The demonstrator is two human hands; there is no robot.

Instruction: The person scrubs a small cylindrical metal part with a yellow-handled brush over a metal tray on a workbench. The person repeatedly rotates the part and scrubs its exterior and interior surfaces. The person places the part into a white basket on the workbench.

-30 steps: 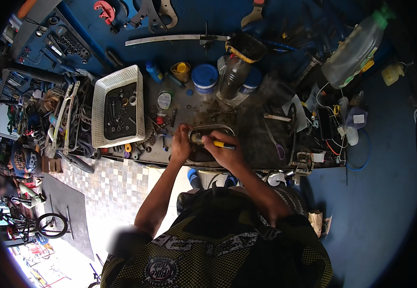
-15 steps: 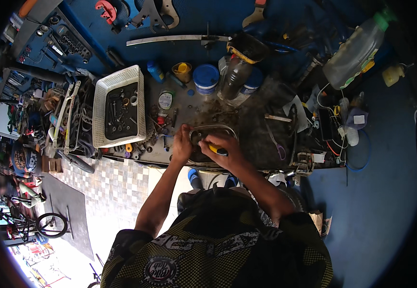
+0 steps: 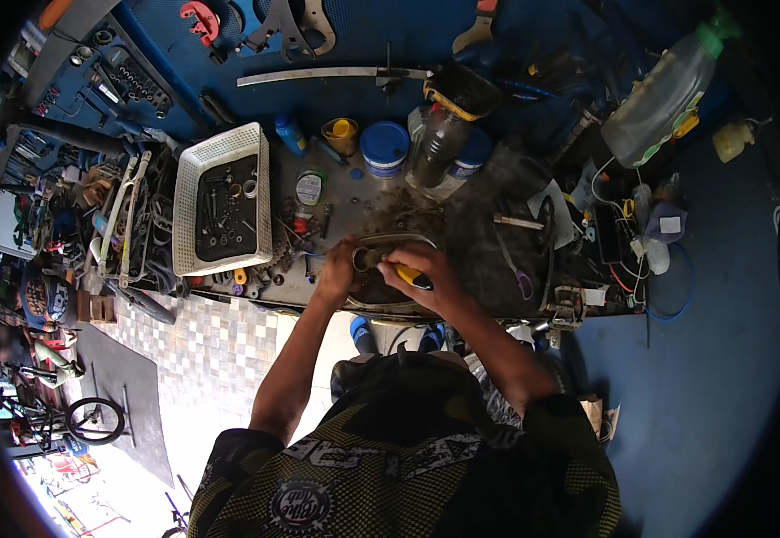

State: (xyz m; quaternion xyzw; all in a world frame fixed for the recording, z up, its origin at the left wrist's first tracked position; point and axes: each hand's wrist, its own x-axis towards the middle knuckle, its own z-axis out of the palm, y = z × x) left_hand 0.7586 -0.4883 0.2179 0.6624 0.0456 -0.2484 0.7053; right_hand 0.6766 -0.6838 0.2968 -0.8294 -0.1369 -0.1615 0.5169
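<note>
My left hand (image 3: 337,273) pinches a small round metal part (image 3: 360,260) with a ring-like opening. My right hand (image 3: 429,285) is wrapped round a tool with a yellow and black handle (image 3: 414,276). The tool's working end points left to the round part and seems to touch it; my fingers partly hide the tip, so its kind does not show. Both hands are above a shallow rounded tray (image 3: 408,237) with a pale rim at the bench's front edge. Its dark inside is partly covered by my hands.
A white perforated basket (image 3: 265,206) with small metal parts stands left. Behind are a spray bottle (image 3: 309,187), a blue-lidded tub (image 3: 384,146) and a dark bottle (image 3: 435,148). To the right lie purple-handled scissors (image 3: 524,284), a metal rod (image 3: 518,221) and a bike pedal (image 3: 570,307).
My left hand has shifted slightly left and down, turning the round part so its opening shows more. My right hand and the yellow-handled tool have moved slightly right.
</note>
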